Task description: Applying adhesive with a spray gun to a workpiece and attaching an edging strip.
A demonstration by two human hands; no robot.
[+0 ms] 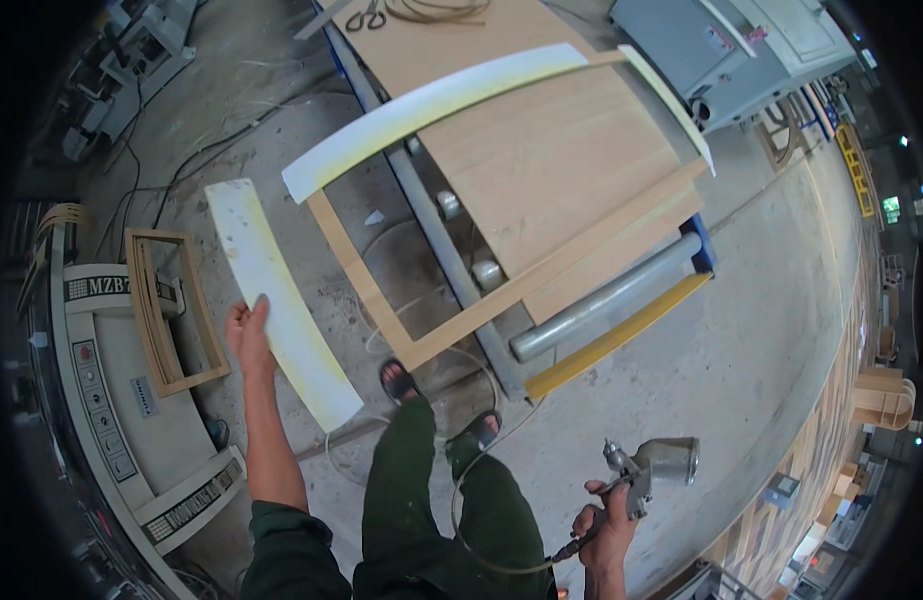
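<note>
My left hand [249, 338] grips the edge of a long white strip [273, 285], its thumb lying on the upper face. Yellow tint runs along the strip's right edge, and it hangs over the floor left of the work stand. In my right hand [603, 538] is a spray gun [636, 485] with a metal cup, its air hose [486, 567] trailing left past my legs. Ahead, a wooden frame [571, 259] rests on a wooden panel [551, 165]. One white, yellow-edged strip [431, 108] covers the frame's far side; another strip [671, 105] covers its right side.
Under the panel stands a stand with a metal roller [606, 297] and a yellow bar [621, 335]. Scissors [365, 19] lie at the far end. A control-panel machine [121, 370] is at left, with wooden frames [176, 310] against it. Hoses cross the floor; a grey machine [726, 55] stands far right.
</note>
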